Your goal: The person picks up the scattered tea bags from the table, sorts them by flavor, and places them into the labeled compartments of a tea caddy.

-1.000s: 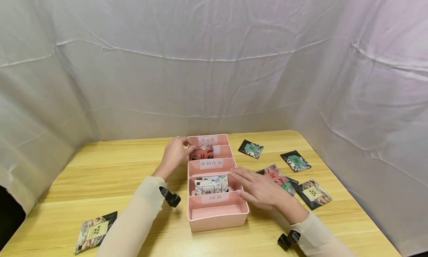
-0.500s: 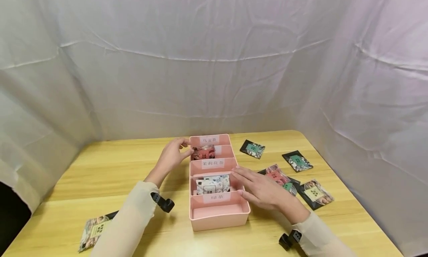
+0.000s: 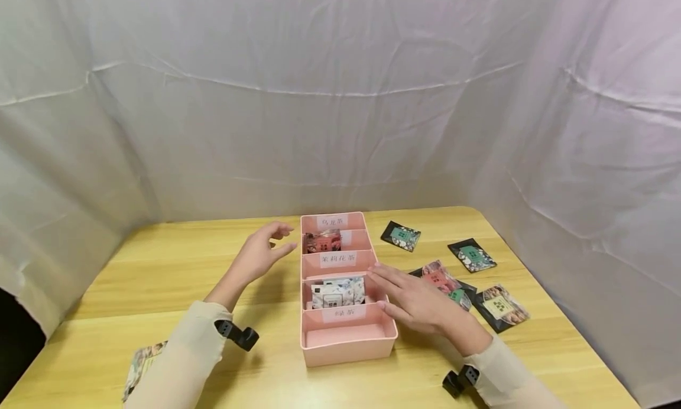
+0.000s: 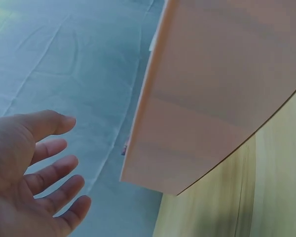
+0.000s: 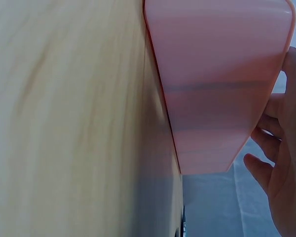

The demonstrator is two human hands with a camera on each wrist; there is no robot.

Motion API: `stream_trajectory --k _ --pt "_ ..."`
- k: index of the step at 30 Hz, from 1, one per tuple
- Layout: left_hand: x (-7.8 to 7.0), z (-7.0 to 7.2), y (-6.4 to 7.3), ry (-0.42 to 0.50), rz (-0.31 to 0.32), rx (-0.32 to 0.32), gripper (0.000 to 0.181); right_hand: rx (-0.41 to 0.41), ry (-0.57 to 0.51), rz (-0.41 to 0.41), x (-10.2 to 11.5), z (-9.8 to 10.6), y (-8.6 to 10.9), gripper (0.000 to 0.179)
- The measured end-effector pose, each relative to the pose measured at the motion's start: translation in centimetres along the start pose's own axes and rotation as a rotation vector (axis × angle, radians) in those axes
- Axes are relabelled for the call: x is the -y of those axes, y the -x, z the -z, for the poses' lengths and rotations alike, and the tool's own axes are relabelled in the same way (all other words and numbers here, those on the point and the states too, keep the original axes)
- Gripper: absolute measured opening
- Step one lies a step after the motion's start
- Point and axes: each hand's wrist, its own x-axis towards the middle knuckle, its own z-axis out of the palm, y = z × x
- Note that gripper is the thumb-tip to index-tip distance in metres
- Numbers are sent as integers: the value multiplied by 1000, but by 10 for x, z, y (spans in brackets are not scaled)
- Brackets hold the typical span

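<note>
A pink divided box (image 3: pixel 348 353) with paper labels on its dividers stands mid-table. Red tea packets (image 3: pixel 324 242) stand in a rear compartment, and white floral tea packets (image 3: pixel 337 294) in one nearer the front; the frontmost holds nothing. My left hand (image 3: pixel 260 250) hovers left of the box, apart from its wall, fingers relaxed and holding nothing. In the left wrist view the same hand (image 4: pixel 44 173) shows spread fingers beside the box's side (image 4: pixel 202 98). My right hand (image 3: pixel 417 296) rests on the box's right rim with fingers extended; the right wrist view shows its fingertips (image 5: pixel 266 143) along that rim.
Right of the box lie two black-and-green packets (image 3: pixel 401 236), (image 3: pixel 472 256), a red packet (image 3: pixel 437 276) overlapping a green one (image 3: pixel 460 298), and a yellow-labelled packet (image 3: pixel 500 307). Another packet (image 3: pixel 140 362) lies front left, partly under the left sleeve. Grey cloth (image 3: pixel 319 131) hangs behind the table.
My left hand has drawn back leftward from the red packets and the box's left edge, its sleeve now covering more of the front-left packet. The right hand stays at the rim.
</note>
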Motion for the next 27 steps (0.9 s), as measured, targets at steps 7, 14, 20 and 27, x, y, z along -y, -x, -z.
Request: stream_trajectory --k 7,14,20,27 --pt "1 14 19 29 -23 18 43 -22 11 15 -2 2 0 61" --pt "6 25 43 31 -28 46 46 -23 20 27 -1 2 -1 60" --pt "16 32 61 2 -28 69 52 -12 23 17 0 2 -1 60" --pt "27 42 81 -14 -30 97 55 -14 12 19 0 1 -1 60"
